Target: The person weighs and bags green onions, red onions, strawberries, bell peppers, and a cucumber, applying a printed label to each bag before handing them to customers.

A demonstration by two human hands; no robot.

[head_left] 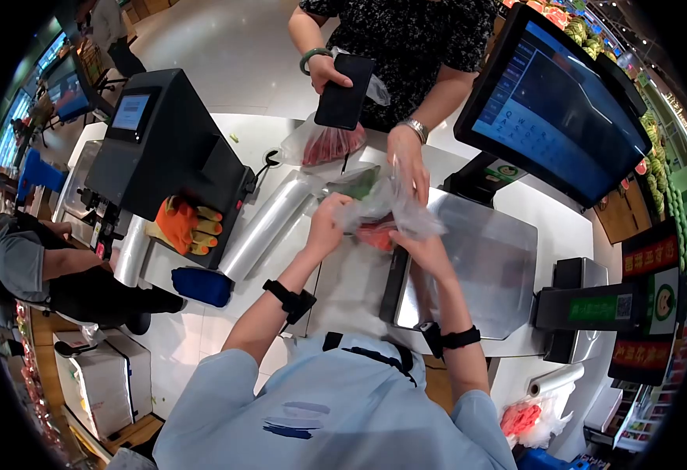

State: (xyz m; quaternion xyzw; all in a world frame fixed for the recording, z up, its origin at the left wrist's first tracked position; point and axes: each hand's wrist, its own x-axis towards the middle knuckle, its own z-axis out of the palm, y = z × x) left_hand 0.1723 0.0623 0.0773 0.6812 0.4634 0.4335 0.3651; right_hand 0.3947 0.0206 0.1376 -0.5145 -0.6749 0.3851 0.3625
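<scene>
A clear plastic bag (375, 205) with something red and green inside is between my hands, over the counter by the scale's left edge. My left hand (330, 225) is closed on the bag's left side. On the right, my right hand (424, 249) grips the same bag low down. A customer's hand (410, 163) with a wristwatch reaches to its top right, seemingly touching the plastic. The contents are partly hidden by crumpled film. Another clear bag (330, 146) of dark red food lies beyond, below a black phone (345, 92) in the customer's other hand.
To the right is a scale (480, 262) with a flat clear-covered plate, below a tilted touchscreen (555, 106). Rolls of plastic bags (269, 223) lie at left, near a black machine (173, 149), orange-yellow gloves (187, 225) and a blue pouch (201, 287). Another person stands far left.
</scene>
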